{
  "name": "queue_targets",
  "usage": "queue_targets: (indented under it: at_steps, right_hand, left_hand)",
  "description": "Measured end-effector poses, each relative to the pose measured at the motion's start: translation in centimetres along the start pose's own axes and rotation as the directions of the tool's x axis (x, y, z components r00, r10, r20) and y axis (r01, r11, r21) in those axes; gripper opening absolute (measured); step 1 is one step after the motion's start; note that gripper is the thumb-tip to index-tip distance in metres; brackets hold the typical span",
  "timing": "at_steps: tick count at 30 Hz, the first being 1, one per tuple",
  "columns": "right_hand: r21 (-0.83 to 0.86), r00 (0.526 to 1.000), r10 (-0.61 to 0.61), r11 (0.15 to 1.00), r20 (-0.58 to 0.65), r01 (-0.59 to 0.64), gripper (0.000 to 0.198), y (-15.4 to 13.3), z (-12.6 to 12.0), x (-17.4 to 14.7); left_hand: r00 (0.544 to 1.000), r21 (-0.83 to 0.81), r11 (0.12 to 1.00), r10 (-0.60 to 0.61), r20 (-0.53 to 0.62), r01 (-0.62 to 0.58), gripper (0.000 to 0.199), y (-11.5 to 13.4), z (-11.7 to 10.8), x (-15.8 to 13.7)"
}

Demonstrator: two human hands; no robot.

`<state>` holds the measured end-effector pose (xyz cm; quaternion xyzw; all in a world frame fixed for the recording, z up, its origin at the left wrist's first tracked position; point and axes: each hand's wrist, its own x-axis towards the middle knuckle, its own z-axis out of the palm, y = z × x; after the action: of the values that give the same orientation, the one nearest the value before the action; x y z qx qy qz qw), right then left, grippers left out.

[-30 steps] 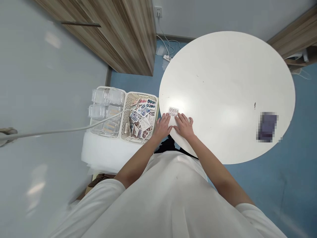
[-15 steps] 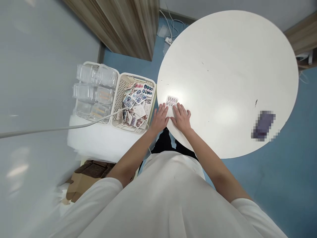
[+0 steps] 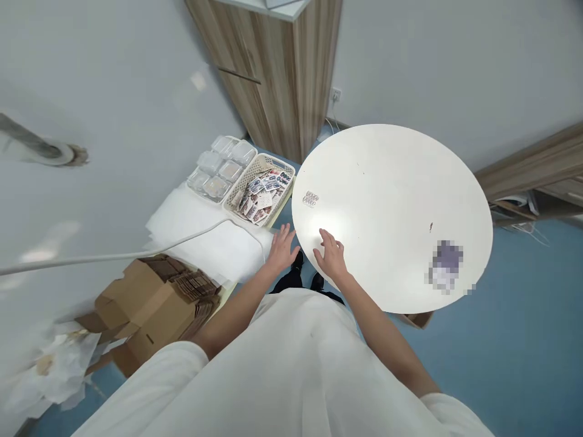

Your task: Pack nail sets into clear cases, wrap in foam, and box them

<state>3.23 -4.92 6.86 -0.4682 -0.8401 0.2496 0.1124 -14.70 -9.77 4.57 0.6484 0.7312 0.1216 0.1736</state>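
A small card of press-on nails (image 3: 310, 199) lies flat near the left edge of the round white table (image 3: 392, 176). My left hand (image 3: 282, 250) hovers just off that edge, fingers spread and holding nothing. Over the tabletop, nearer to me than the card, is my right hand (image 3: 331, 256); its thumb and fingers are apart, with nothing visible between them. Neither hand touches the card. To the left stands a cream perforated basket (image 3: 233, 199) filled with many similar nail cards (image 3: 264, 199).
Beside the basket, another holds clear plastic boxes (image 3: 210, 162). White sheets (image 3: 182, 218) and folded brown cardboard boxes (image 3: 150, 303) lie nearer me on the left. A white cable (image 3: 168, 247) crosses there. A blurred-out purple object (image 3: 447, 258) rests on the table's right side.
Both hands have drawn back from the nail card, which they were touching or nearly touching before. The view has tilted up, showing more wall and cabinet.
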Motion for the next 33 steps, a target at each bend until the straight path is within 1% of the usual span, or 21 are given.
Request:
queue_targets:
  at_steps: [4,7,10,13,16,20,22,24,28,30,33]
  right_hand:
    - [0.039,0.993,-0.069,0.997,0.09,0.066,0.054,-0.5,0.5,-2.4]
    - [0.015,0.975,-0.145,0.989,0.168,0.144,0.052,-0.9,0.6,-3.4]
    - [0.002,0.96,-0.18,0.983,0.216,0.184,0.049,-1.3,0.5,-3.5]
    - [0.013,0.948,-0.206,0.978,0.245,0.209,0.044,-2.2,0.8,-2.6]
    - [0.017,0.926,-0.259,0.964,0.275,0.265,0.039,-4.3,1.6,-1.0]
    - [-0.018,0.884,-0.352,0.927,0.308,0.375,0.036,-8.5,2.8,1.0]
    - [-0.054,0.866,-0.387,0.904,0.318,0.424,0.036,-10.5,3.3,1.8]
    - [-0.074,0.856,-0.399,0.893,0.328,0.444,0.036,-12.0,3.7,2.4]
    - [-0.082,0.865,-0.375,0.903,0.334,0.422,0.034,-13.8,4.7,3.4]
    - [-0.095,0.864,-0.366,0.902,0.345,0.42,0.033,-14.3,5.3,3.8]
    - [-0.1,0.852,-0.365,0.898,0.376,0.429,0.031,-14.9,6.0,4.7]
  left_hand:
    - [0.999,-0.003,0.999,-0.053,-0.01,0.053,0.048,1.0,0.4,-3.7]
    - [0.996,-0.024,0.996,-0.085,-0.04,0.084,0.045,1.1,0.1,-5.4]
    - [0.987,-0.056,0.99,-0.131,-0.093,0.126,0.042,0.7,-0.6,-6.4]
    - [0.974,-0.082,0.984,-0.167,-0.156,0.156,0.04,-0.3,-1.9,-7.3]
    - [0.954,-0.104,0.974,-0.22,-0.203,0.202,0.039,-2.0,-3.4,-8.7]
    - [0.924,-0.133,0.956,-0.289,-0.25,0.263,0.038,-5.2,-5.6,-11.4]
    - [0.911,-0.151,0.952,-0.299,-0.283,0.266,0.037,-7.2,-6.7,-12.7]
    - [0.903,-0.167,0.953,-0.293,-0.315,0.251,0.036,-9.2,-7.7,-13.6]
    - [0.907,-0.178,0.961,-0.262,-0.331,0.212,0.035,-12.3,-9.2,-14.4]
    - [0.904,-0.212,0.953,-0.276,-0.327,0.215,0.035,-13.2,-9.7,-14.3]
    - [0.899,-0.314,0.925,-0.311,-0.308,0.212,0.034,-13.9,-10.2,-14.0]
